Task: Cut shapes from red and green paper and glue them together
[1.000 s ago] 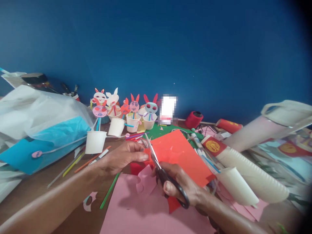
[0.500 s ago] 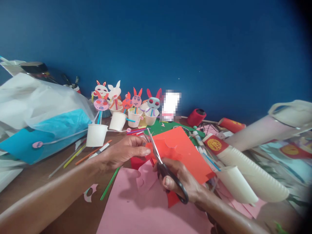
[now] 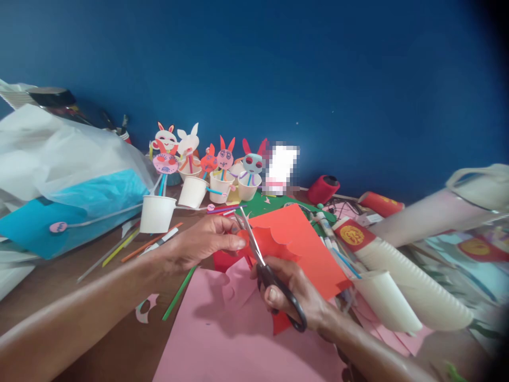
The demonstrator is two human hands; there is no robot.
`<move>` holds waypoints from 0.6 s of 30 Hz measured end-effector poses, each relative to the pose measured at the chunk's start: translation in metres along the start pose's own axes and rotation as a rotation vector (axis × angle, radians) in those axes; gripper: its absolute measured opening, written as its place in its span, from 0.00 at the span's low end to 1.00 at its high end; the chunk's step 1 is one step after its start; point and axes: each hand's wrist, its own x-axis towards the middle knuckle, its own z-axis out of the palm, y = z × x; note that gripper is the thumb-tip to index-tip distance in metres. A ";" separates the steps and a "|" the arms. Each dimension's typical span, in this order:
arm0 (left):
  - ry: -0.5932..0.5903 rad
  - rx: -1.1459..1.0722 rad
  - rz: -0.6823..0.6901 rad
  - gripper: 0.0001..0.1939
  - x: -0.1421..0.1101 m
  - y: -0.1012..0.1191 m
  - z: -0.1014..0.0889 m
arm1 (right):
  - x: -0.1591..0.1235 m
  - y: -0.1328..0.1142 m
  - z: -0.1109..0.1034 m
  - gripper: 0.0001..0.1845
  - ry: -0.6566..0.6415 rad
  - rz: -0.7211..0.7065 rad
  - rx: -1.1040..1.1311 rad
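Note:
My left hand [image 3: 204, 244] pinches the left edge of a red paper sheet [image 3: 306, 249] held above the table. My right hand [image 3: 296, 297] grips black-handled scissors [image 3: 264, 268], whose blades point up and away into the red sheet beside my left fingertips. A curved, scalloped cut edge shows in the red paper just right of the blades. A pink paper sheet [image 3: 242, 339] with cut-out notches lies flat under both hands.
Paper cups with bunny-faced paper figures [image 3: 207, 175] stand at the back by the blue wall. A plastic bag over blue paper [image 3: 67, 175] fills the left. Stacked white cups [image 3: 405, 297], red thread spool [image 3: 323, 189] and markers lie right. Straws [image 3: 178, 294] lie on the wooden table.
The scissors have cut further into the red sheet, and a curved scalloped flap has appeared beside the blades. The view has tilted down slightly; both hands stay in place.

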 end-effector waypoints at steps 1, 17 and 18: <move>0.000 -0.002 0.001 0.02 0.000 0.000 0.000 | 0.000 0.001 0.000 0.25 0.002 0.001 0.005; -0.043 0.056 -0.009 0.05 -0.001 0.001 -0.005 | -0.001 0.005 0.001 0.23 -0.009 0.023 0.011; -0.053 0.060 -0.004 0.05 -0.001 0.002 -0.005 | -0.001 0.005 0.001 0.23 -0.009 0.022 0.013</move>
